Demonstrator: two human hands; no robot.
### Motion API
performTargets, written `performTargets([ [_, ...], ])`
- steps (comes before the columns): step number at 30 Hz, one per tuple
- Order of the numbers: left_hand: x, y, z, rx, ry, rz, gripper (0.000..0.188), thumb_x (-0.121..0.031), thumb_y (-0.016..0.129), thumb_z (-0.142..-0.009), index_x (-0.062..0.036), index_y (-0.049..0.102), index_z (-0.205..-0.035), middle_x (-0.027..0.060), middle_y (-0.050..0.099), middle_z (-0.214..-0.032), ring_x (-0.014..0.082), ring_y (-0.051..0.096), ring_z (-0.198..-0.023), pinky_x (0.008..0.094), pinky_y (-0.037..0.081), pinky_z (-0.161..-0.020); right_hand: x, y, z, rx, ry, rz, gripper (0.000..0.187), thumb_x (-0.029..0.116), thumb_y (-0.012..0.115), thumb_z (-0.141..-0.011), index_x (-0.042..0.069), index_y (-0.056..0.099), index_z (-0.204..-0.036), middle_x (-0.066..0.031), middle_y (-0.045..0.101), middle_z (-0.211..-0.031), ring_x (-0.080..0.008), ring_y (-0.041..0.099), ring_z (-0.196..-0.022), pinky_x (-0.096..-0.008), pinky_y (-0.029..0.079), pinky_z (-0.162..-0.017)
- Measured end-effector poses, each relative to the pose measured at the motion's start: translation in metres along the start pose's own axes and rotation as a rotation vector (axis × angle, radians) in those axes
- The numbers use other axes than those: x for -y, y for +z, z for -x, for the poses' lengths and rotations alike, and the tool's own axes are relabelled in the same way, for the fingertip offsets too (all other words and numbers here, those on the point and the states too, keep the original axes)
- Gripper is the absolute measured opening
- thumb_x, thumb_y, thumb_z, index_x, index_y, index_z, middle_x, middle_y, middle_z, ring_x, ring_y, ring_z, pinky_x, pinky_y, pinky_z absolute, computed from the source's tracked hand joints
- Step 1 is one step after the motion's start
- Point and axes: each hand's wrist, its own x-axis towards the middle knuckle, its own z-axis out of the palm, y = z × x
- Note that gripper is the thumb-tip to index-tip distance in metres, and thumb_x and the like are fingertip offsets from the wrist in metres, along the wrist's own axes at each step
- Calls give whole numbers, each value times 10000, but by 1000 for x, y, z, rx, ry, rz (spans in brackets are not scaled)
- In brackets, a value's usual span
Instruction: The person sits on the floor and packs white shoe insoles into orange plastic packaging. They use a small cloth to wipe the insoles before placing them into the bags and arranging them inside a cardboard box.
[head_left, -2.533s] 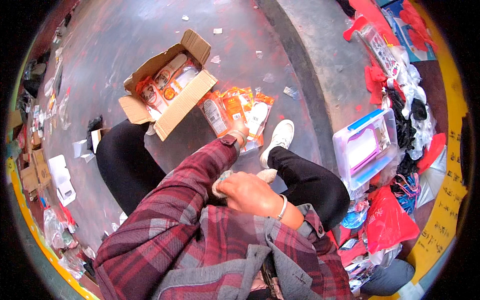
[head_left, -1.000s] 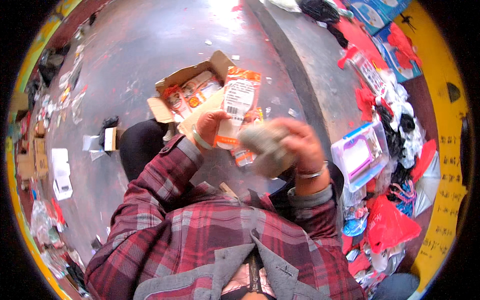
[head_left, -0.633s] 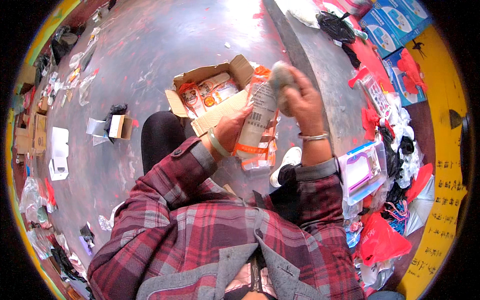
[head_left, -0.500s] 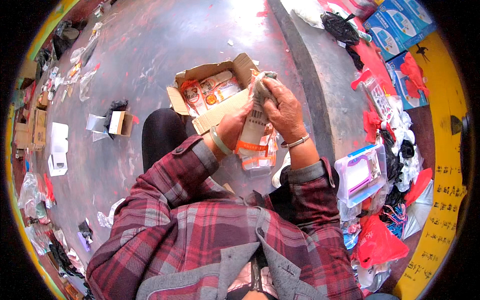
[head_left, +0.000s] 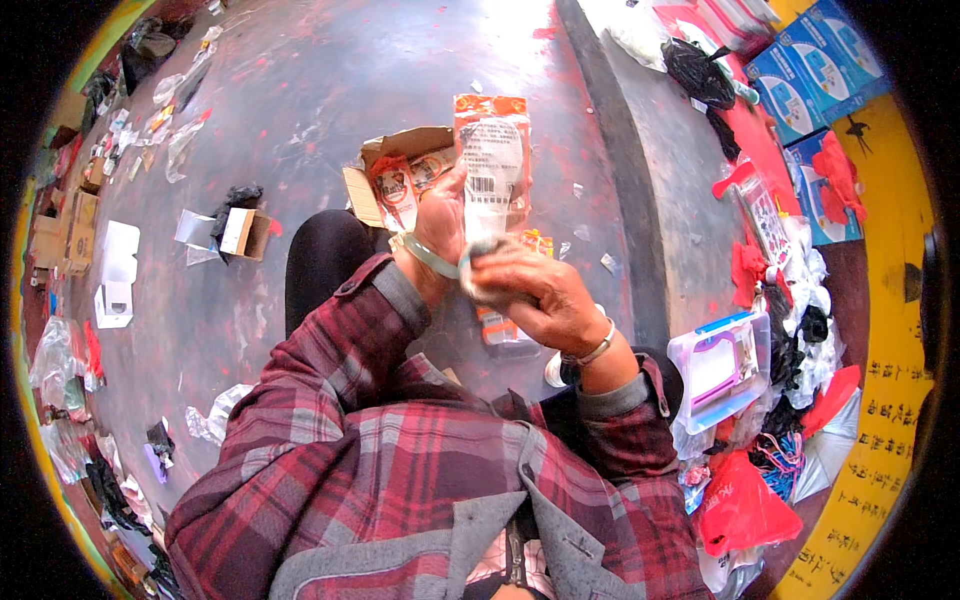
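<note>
The left hand (head_left: 443,218) grips a packet (head_left: 493,165) by its left edge, thumb on the upper face. The packet is white with orange ends and a barcode, held up in front of the person with its long side running near to far. The right hand (head_left: 535,295) is closed around a grey cloth (head_left: 480,268), bunched at the near end of the packet; whether the cloth touches the packet at this instant is hard to tell.

Just beyond the left hand, an open carton (head_left: 362,196) stands on the floor (head_left: 350,80), its right part hidden behind the packet and the hand. More packets (head_left: 396,193) of the same white and orange lie inside it. Below the right hand, other orange packets (head_left: 497,330) lie on the floor, mostly covered by the hand and the cloth.

Well to the left are a small open box (head_left: 245,234) and, farther left, a white box (head_left: 120,252). On the right, a clear case (head_left: 685,372) with a blue edge stands near the right knee, with a red bag (head_left: 745,512) nearer the person. At the far right are a black bag (head_left: 700,75) and blue boxes (head_left: 815,72).
</note>
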Motion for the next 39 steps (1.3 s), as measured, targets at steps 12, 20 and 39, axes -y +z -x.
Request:
performTargets([
  [12,43,-12,-11,-215,292,-498,388,-320,320,-964,-68,413,-1245,60,544,-1048,191,548,-874,355,461,-797,-11,-5,7,-265,630,268,500,397,637,-795,-10,599,-1084,-205,649,-878,-234,637,-789,-327,492,-702],
  [20,59,-7,-9,0,317,-450,534,-366,288,-963,-66,252,-1403,70,351,-1393,190,339,-1277,315,243,-1061,-54,6,18,-255,649,161,387,306,610,-783,5,624,-1026,-193,646,-867,-275,624,-795,-351,489,-709],
  [39,13,-1,-4,137,-103,-179,498,-272,443,-903,14,371,-1304,243,493,-1242,333,580,-1026,450,466,-907,-30,-27,15,-300,831,-714,229,169,580,-846,-21,632,-962,-34,625,-833,-109,575,-718,-236,457,-651],
])
